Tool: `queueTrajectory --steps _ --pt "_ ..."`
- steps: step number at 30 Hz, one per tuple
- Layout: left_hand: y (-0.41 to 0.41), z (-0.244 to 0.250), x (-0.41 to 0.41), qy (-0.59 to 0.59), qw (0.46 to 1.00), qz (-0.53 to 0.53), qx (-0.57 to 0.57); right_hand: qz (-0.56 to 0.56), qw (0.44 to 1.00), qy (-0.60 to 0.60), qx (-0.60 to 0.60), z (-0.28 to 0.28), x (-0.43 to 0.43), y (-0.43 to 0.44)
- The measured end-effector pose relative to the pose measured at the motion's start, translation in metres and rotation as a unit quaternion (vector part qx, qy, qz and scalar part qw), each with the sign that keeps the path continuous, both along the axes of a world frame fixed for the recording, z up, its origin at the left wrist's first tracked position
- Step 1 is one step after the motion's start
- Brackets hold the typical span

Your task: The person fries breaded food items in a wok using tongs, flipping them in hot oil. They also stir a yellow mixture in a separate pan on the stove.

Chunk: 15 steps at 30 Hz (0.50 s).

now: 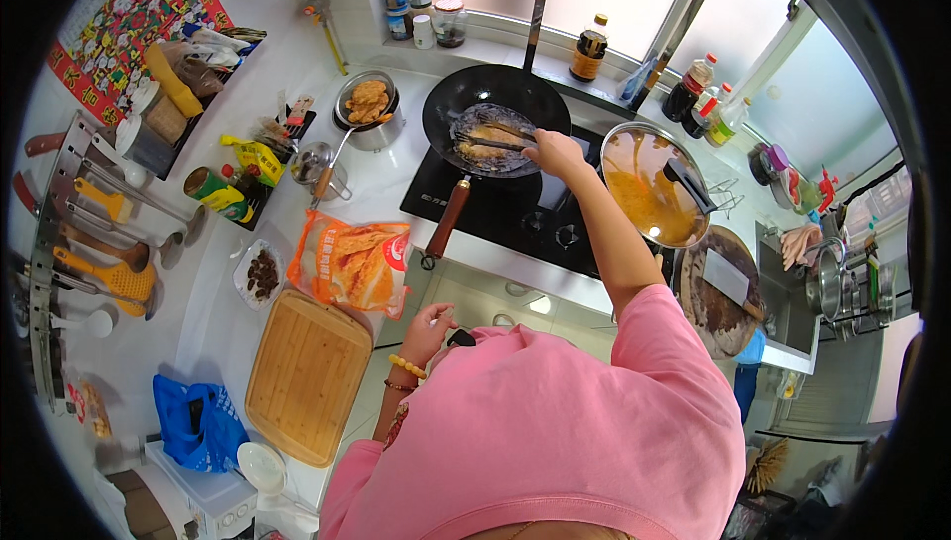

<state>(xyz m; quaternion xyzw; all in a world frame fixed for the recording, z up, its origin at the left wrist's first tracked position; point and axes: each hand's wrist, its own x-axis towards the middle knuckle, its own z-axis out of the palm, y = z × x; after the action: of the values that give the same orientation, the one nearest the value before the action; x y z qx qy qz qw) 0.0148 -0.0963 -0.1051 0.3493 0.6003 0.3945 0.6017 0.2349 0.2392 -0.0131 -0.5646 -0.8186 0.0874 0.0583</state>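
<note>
A black wok (446,105) with a wooden handle sits on the black cooktop (483,209), holding bubbling oil and a piece of breaded food (483,148). My right hand (557,153) grips dark tongs (505,136) at the wok's right side, their tips over the food; whether they pinch it I cannot tell. Near my chest, by the counter edge, my left hand (429,328) has its fingers curled; no object shows clearly in it. Fried pieces (368,101) rest in a strainer over a metal pot (377,137). An orange bag of breaded food (356,257) lies left of the wok handle.
A glass-lidded pan (646,202) of orange broth stands right of the wok. Beyond it, a cleaver (724,276) rests on a round chopping block (695,302). Left are a bamboo board (308,376), a dish of dark pieces (260,275) and a small metal pitcher (338,182). Bottles line the sill.
</note>
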Motion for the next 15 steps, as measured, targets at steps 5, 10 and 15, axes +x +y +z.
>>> queueTrajectory --steps 5,10,15 --pt "0.002 -0.002 0.001 0.003 1.000 -0.009 0.002 0.014 1.000 0.004 -0.001 0.010 0.022 -0.012" --pt "0.003 0.000 0.000 0.004 1.000 -0.015 0.002 -0.033 0.995 0.094 -0.007 0.019 0.053 -0.016" --pt "0.003 0.001 0.000 0.000 1.000 -0.016 -0.001 -0.147 0.967 0.177 -0.114 0.030 0.070 -0.013"
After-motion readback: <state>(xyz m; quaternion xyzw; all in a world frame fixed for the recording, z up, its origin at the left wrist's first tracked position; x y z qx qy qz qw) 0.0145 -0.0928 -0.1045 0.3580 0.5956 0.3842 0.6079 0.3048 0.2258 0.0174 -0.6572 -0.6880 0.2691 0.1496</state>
